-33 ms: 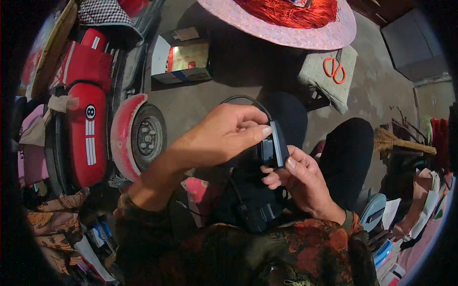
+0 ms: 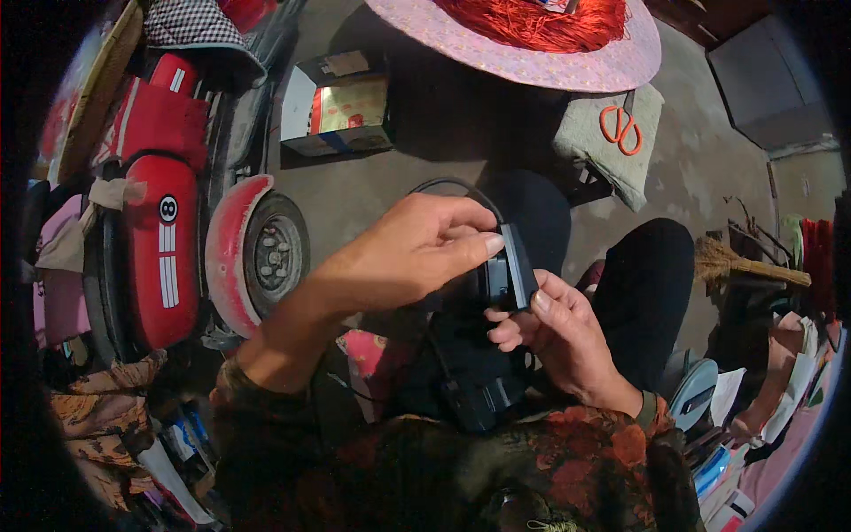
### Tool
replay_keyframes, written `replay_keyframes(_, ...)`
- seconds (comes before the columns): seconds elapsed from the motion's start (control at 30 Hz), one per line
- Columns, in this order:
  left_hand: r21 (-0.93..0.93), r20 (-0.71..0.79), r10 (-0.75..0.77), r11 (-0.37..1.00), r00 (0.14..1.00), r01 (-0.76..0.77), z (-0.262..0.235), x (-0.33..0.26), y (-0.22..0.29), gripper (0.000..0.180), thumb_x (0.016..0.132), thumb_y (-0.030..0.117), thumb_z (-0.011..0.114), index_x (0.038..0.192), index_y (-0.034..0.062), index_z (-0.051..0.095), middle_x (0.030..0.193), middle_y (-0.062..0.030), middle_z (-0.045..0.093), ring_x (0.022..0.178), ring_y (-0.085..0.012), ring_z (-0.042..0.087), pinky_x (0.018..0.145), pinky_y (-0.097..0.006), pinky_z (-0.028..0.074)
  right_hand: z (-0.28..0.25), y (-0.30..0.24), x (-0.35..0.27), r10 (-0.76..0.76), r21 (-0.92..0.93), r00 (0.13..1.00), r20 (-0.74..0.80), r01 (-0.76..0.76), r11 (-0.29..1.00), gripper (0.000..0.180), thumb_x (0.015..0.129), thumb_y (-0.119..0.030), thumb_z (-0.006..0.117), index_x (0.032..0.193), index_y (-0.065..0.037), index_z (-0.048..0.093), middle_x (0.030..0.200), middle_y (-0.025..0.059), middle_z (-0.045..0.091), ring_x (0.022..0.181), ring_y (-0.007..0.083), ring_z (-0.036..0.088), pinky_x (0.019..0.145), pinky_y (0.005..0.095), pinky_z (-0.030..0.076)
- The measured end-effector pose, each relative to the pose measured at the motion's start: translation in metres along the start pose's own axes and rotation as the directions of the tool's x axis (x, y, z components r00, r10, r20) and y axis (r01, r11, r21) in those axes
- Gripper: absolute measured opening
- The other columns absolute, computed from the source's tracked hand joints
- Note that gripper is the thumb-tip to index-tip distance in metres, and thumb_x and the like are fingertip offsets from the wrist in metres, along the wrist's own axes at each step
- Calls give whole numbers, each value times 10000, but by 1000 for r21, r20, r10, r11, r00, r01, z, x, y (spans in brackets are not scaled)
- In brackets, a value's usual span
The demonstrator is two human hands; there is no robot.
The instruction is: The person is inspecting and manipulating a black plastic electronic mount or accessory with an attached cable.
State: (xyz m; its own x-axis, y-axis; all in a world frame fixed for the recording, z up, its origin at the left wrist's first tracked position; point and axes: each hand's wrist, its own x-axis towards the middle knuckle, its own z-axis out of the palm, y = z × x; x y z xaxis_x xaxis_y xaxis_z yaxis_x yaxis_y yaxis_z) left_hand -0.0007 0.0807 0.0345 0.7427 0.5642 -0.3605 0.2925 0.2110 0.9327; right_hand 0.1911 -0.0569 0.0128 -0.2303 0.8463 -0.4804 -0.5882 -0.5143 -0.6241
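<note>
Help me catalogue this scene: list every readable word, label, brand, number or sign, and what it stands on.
Round badge on red bodywork: one legible numeral, not quoted here.
Black handheld device: no legible text.
Gold-and-red packaging: marks too small to read.
Blue-and-white package: too blurred.

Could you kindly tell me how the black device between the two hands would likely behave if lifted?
The black device looks stiff, its edge straight between the left hand and right hand. Its smooth-looking face may be slightly slippery. The curved black cable at its upper end could tug or swing along.
</note>
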Motion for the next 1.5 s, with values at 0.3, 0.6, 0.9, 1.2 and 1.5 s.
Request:
replay_keyframes(0.3, -95, 113, -139, 984, 984, 150, -7, 1, -8, 428, 954, 289, 616, 1236, -29, 567, 903, -26, 638, 719, -66, 564, 570, -206, 439, -1, -3, -2, -5, -72, 999, -35, 3, 997, 425, 1001, -376, 478, 1203, -4, 516, 1026, 194, 675, 860, 235, 698, 764, 330, 563)
replay_keyframes(0.6, -216, 123, -115, 966, 986, 140, -11, 0, -11, 517, 929, 317, 666, 1246, -72, 542, 870, -39, 633, 710, -78, 578, 565, -210, 464, -2, -7, -1, -12, -9, 999, 31, 12, 1000, 462, 1034, -366, 423, 1263, 27, 505, 1066, 193, 660, 906, 231, 686, 772, 313, 563)
replay_keyframes(0.9, -322, -100, -23, 947, 995, -11, 16, -9, -19, 464, 895, 135, 690, 1266, -61, 493, 994, -68, 645, 837, -90, 607, 712, -236, 503, -4, -7, 4, -126, -80, 992, -28, 123, 989, 478, 1010, -383, 454, 1241, 31, 514, 993, 187, 673, 878, 253, 700, 757, 332, 571)
replay_keyframes(1.2, -331, -237, 0, 940, 971, -81, 38, -23, -11, 537, 810, -11, 729, 1279, -18, 467, 1059, -96, 646, 897, -98, 610, 801, -257, 506, -9, -16, 4, -221, -362, 973, -70, 182, 914, 346, 927, -166, 659, 1200, 20, 556, 943, 31, 636, 844, 87, 595, 783, 256, 499)
replay_keyframes(1.5, -119, -411, 207, 953, 888, -278, 47, -39, -9, 609, 763, -37, 747, 1309, -16, 481, 1148, -116, 627, 1014, -151, 625, 880, -292, 515, -3, -25, 4, -216, -229, 975, 54, 222, 948, 597, 831, -13, 734, 1351, 9, 442, 1227, 106, 580, 1102, 135, 591, 971, 292, 473)
